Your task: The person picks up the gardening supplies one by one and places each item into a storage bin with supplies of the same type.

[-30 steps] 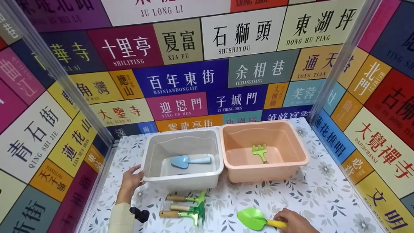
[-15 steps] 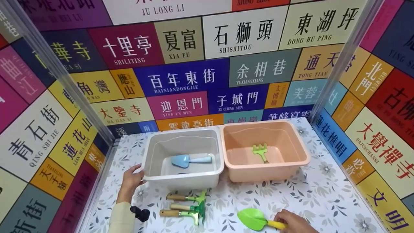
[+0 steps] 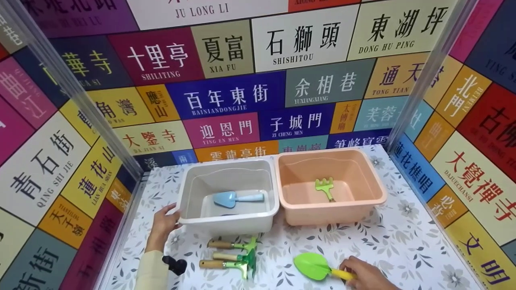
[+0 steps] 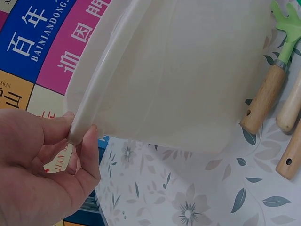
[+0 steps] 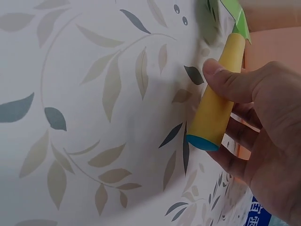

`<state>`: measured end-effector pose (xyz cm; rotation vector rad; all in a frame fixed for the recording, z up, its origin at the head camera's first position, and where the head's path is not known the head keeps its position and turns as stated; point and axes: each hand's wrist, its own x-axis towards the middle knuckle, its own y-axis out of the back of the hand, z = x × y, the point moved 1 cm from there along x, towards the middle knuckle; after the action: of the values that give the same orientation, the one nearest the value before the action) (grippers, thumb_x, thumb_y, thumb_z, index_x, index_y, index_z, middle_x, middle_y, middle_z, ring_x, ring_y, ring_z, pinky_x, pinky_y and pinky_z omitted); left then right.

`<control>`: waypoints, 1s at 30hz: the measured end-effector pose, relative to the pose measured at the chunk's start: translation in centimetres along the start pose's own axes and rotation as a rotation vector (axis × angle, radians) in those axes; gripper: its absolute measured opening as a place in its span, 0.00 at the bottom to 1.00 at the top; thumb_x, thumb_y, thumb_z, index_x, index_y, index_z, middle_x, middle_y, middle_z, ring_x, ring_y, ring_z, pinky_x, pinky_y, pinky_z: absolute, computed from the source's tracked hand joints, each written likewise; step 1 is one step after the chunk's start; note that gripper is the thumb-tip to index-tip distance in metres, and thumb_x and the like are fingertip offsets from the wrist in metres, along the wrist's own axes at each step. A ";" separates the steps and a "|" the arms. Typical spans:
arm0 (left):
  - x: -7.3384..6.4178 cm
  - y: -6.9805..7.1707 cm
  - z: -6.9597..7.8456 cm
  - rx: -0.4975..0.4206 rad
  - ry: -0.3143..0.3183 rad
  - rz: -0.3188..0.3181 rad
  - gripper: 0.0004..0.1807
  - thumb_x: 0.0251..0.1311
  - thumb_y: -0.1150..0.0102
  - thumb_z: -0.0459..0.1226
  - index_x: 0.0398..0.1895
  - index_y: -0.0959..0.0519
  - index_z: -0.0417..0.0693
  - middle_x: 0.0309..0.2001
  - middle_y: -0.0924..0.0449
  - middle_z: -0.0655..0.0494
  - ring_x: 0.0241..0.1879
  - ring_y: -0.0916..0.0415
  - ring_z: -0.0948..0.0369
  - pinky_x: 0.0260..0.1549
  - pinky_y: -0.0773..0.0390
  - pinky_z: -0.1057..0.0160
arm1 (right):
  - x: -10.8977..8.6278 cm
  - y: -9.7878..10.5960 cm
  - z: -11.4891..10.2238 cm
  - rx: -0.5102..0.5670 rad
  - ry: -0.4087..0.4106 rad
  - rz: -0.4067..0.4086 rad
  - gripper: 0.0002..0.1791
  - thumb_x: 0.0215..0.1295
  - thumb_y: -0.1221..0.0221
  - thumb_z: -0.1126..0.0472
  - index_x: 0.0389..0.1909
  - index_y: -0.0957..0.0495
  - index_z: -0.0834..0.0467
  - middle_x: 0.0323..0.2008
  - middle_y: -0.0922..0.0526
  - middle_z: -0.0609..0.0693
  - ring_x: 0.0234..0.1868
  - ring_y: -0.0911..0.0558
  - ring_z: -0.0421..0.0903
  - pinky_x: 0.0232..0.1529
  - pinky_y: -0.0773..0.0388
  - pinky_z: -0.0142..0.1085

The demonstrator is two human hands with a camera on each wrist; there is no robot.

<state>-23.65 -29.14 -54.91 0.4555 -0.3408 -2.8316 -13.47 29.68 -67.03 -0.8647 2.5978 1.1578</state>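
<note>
My left hand [image 3: 163, 223] pinches the rim of a white plastic basin [image 3: 238, 227] at its front left corner; in the left wrist view the thumb [image 4: 54, 127] lies on one side of the rim and the fingers on the other. A blue trowel [image 3: 229, 200] lies inside this basin, beside a dark sliver of something mostly hidden by the front wall. At lower right, my right hand [image 3: 367, 274] grips a garden trowel [image 3: 310, 266] by its yellow handle [image 5: 216, 94], thumb along it. The trowel's green blade points left, over the table.
A peach basin [image 3: 330, 213] stands against the white one's right side, with a small green hand rake [image 3: 324, 187] inside. In front of the white basin lie wooden-handled garden tools [image 3: 219, 264] with green heads. Sign-printed walls [image 3: 225, 96] enclose the patterned table [image 3: 403, 241] at the back and sides.
My right hand and the green trowel have shifted slightly up and left in the head view during the last half second. My left hand stays at the basin's rim.
</note>
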 end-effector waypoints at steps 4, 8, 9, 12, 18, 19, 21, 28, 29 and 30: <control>0.1 0.1 0.0 0.007 0.003 -0.005 0.27 0.70 0.49 0.29 0.69 0.38 0.25 0.44 0.17 0.32 0.29 0.19 0.65 0.27 0.20 0.70 | 0.1 0.3 -0.7 -0.007 -0.062 -0.013 0.09 0.63 0.35 0.58 0.42 0.22 0.44 0.36 0.26 0.45 0.34 0.27 0.43 0.35 0.30 0.38; 0.1 0.1 0.1 0.011 0.005 -0.005 0.27 0.70 0.50 0.28 0.69 0.38 0.24 0.44 0.17 0.32 0.30 0.19 0.64 0.27 0.19 0.69 | 0.2 0.6 -1.4 -0.031 -0.085 -0.006 0.10 0.63 0.34 0.60 0.42 0.21 0.44 0.36 0.25 0.45 0.35 0.26 0.43 0.37 0.28 0.41; 0.1 0.1 0.1 0.013 0.005 -0.005 0.27 0.69 0.50 0.28 0.69 0.38 0.24 0.44 0.17 0.32 0.30 0.20 0.64 0.27 0.19 0.69 | 0.2 0.7 -1.5 -0.036 -0.084 -0.002 0.10 0.62 0.34 0.60 0.42 0.21 0.44 0.36 0.25 0.45 0.35 0.26 0.43 0.37 0.28 0.41; 0.2 0.0 0.2 0.015 0.006 -0.002 0.27 0.69 0.50 0.28 0.69 0.38 0.24 0.46 0.18 0.30 0.31 0.19 0.63 0.28 0.19 0.69 | 0.2 0.9 -1.9 -0.050 -0.078 0.013 0.10 0.62 0.34 0.58 0.41 0.21 0.43 0.36 0.25 0.44 0.35 0.27 0.42 0.37 0.28 0.39; 0.4 -0.2 0.3 0.022 0.002 0.006 0.27 0.69 0.49 0.29 0.69 0.37 0.25 0.49 0.19 0.28 0.35 0.17 0.59 0.28 0.19 0.69 | 0.2 1.1 -2.2 -0.084 -0.008 0.048 0.09 0.63 0.34 0.52 0.43 0.20 0.41 0.37 0.25 0.41 0.36 0.27 0.36 0.39 0.27 0.37; 0.4 -0.2 0.3 0.023 0.003 0.007 0.27 0.69 0.49 0.29 0.69 0.37 0.25 0.50 0.20 0.28 0.36 0.17 0.59 0.28 0.19 0.69 | 0.2 1.2 -2.3 -0.090 0.002 0.053 0.09 0.62 0.35 0.51 0.44 0.20 0.41 0.38 0.24 0.40 0.36 0.27 0.35 0.40 0.26 0.37; 0.3 -0.1 0.3 0.021 0.002 0.006 0.27 0.69 0.49 0.29 0.69 0.37 0.25 0.51 0.21 0.26 0.37 0.17 0.58 0.28 0.19 0.70 | 0.2 1.3 -2.5 -0.096 0.021 0.058 0.11 0.62 0.35 0.49 0.45 0.20 0.42 0.39 0.24 0.39 0.37 0.27 0.34 0.40 0.25 0.37; 0.2 0.0 -0.1 0.012 -0.002 0.008 0.26 0.69 0.50 0.29 0.68 0.35 0.25 0.51 0.22 0.24 0.34 0.19 0.61 0.27 0.19 0.70 | 0.3 1.5 -3.5 -0.101 0.036 0.086 0.14 0.61 0.33 0.51 0.47 0.18 0.44 0.40 0.22 0.38 0.38 0.27 0.32 0.42 0.24 0.35; 0.1 0.0 -0.1 0.011 -0.002 0.007 0.26 0.69 0.50 0.29 0.68 0.35 0.26 0.52 0.23 0.24 0.35 0.18 0.61 0.27 0.19 0.70 | 0.3 1.5 -3.6 -0.104 0.029 0.087 0.14 0.61 0.33 0.52 0.47 0.18 0.44 0.40 0.22 0.38 0.39 0.26 0.32 0.42 0.23 0.35; 0.1 0.0 -0.1 0.011 -0.001 0.007 0.26 0.69 0.50 0.29 0.68 0.35 0.26 0.53 0.23 0.23 0.35 0.18 0.60 0.27 0.19 0.70 | 0.3 1.5 -3.8 -0.106 0.022 0.088 0.13 0.61 0.33 0.53 0.47 0.18 0.44 0.40 0.22 0.38 0.39 0.26 0.32 0.43 0.23 0.36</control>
<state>-23.72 -29.15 -55.02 0.4550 -0.3571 -2.8249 -14.29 27.57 -63.66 -0.7942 2.6366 1.3267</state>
